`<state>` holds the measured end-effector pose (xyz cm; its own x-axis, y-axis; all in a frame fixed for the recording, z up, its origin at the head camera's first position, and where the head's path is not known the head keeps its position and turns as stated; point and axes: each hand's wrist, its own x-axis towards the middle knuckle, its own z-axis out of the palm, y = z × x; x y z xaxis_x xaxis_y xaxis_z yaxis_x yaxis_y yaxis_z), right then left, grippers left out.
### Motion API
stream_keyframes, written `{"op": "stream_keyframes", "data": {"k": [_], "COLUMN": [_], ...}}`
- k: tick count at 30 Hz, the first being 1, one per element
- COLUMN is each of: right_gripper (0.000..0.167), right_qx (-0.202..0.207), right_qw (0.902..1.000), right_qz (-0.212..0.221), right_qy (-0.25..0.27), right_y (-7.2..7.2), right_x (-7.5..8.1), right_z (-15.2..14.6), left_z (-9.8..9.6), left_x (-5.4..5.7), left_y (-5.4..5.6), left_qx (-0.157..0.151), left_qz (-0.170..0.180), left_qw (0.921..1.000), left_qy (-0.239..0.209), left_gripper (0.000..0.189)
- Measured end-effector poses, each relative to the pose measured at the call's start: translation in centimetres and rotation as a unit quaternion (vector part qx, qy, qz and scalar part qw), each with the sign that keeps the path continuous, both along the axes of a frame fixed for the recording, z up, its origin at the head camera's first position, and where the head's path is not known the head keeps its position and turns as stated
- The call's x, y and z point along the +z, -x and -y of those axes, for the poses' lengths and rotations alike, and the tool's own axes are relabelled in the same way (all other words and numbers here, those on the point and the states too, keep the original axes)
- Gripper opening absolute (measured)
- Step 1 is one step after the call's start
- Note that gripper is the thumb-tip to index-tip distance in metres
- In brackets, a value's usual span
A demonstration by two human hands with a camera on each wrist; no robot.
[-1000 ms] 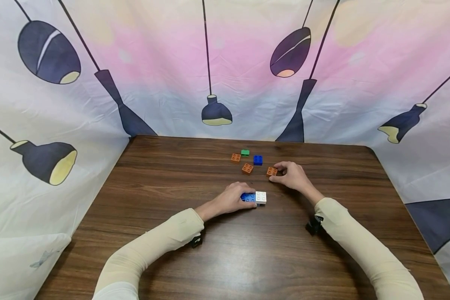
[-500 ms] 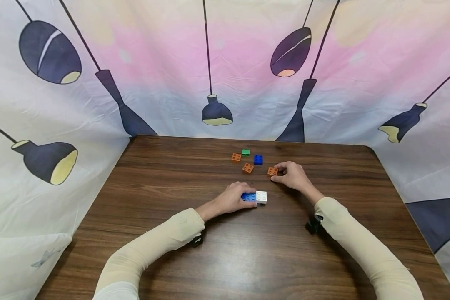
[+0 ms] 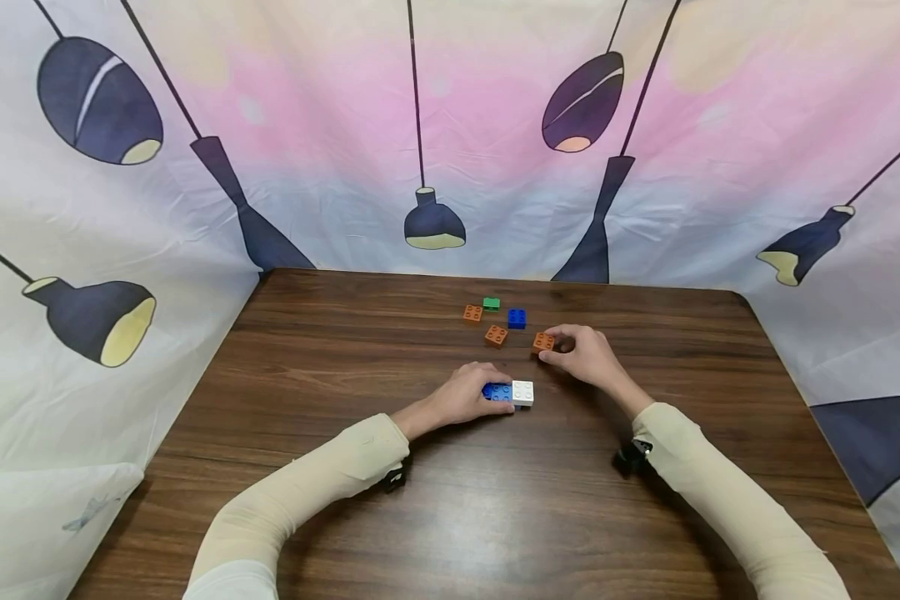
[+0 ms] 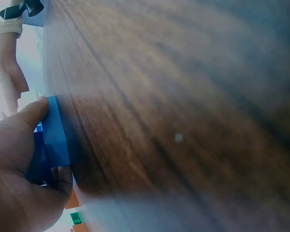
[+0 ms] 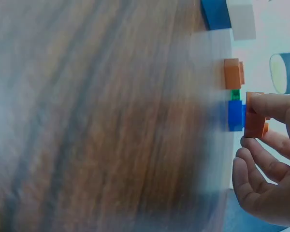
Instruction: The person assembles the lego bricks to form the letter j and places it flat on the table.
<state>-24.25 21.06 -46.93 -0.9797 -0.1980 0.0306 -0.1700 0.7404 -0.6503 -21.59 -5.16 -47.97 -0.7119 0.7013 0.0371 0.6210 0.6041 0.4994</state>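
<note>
My left hand point(image 3: 467, 393) grips a set of joined toy building bricks from the left, thumb in front and fingers behind. Blue bricks point(image 3: 501, 392) show between the fingers, and a white brick point(image 3: 522, 392) sits on top at the right end. In the left wrist view a blue brick point(image 4: 56, 137) lies at the bottom of the set, close to the table. My right hand point(image 3: 583, 353) pinches an orange brick point(image 3: 543, 342) between thumb and fingers. In the right wrist view this orange brick point(image 5: 254, 116) is raised off the table, studs facing up.
Beyond the hands lie two loose orange bricks point(image 3: 497, 335), a dark blue brick point(image 3: 517, 317) and a green brick point(image 3: 491, 304) on the wooden table point(image 3: 480, 517). A printed cloth point(image 3: 330, 167) hangs along the table's back and sides.
The right hand has lifted the orange brick slightly off the table and shifted it a little to the left. The left hand and its bricks have stayed in place.
</note>
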Motion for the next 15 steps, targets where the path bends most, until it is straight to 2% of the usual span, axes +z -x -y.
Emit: {"op": "stream_keyframes", "data": {"k": [15], "right_gripper": [0.046], "right_qx": [0.021], "right_qw": [0.9992], "right_qz": [-0.02], "right_qy": [0.029], "right_y": [-2.2], "right_x": [1.5], "right_z": [1.1], "left_z": [0.0], "left_x": [-0.2], "left_y": [0.2], "left_qx": [-0.003], "left_qz": [-0.001], "left_qw": [1.0], "left_qy": [-0.007], "left_gripper": [0.049]}}
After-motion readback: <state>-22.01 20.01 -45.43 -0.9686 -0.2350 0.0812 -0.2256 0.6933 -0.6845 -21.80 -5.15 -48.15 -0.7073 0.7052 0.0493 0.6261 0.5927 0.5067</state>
